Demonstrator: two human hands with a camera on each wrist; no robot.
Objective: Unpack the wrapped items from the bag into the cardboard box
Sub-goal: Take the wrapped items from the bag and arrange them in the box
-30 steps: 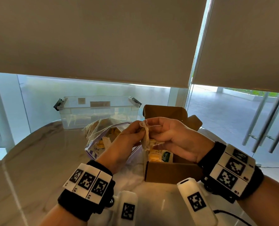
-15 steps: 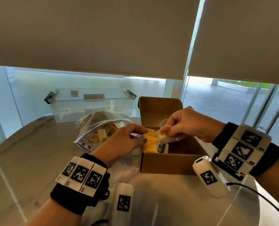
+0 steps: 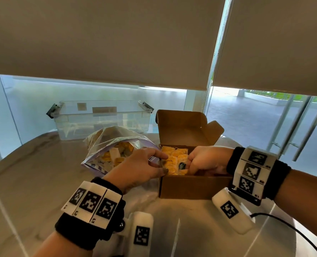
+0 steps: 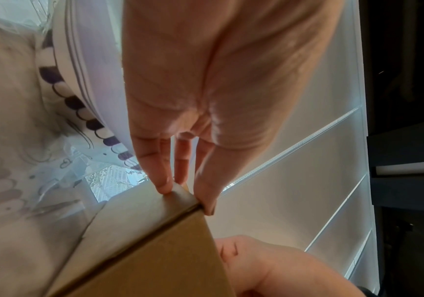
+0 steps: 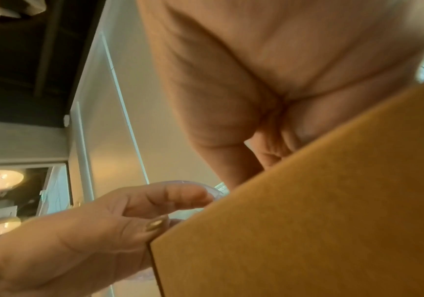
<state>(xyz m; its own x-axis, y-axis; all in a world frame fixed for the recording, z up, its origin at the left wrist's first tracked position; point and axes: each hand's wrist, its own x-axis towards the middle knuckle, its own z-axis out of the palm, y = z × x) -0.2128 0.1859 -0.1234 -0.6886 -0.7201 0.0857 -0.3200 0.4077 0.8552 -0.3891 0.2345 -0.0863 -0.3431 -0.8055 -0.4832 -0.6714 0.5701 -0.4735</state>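
The open cardboard box [image 3: 194, 188] stands mid-table with its lid up and holds several yellow wrapped items [image 3: 172, 156]. My right hand [image 3: 191, 165] is down inside it, fingers curled round one wrapped item on the pile. In the right wrist view the box wall [image 5: 307, 201] hides those fingertips. My left hand [image 3: 164, 164] pinches the box's near left corner, fingers [image 4: 165, 186] on one side and thumb on the other. The clear bag [image 3: 105, 145] with purple print lies open just left of the box, with more wrapped items [image 3: 120, 151] inside.
A clear plastic bin [image 3: 102, 117] with latches stands at the back, behind the bag. The marble table [image 3: 33, 182] curves away on the left. A black cable [image 3: 283, 225] trails over the table at the right. Window glass and lowered blinds stand beyond.
My right hand carried the wrapped item from in front of me down into the box. My left hand let go of that item and took hold of the box's corner.
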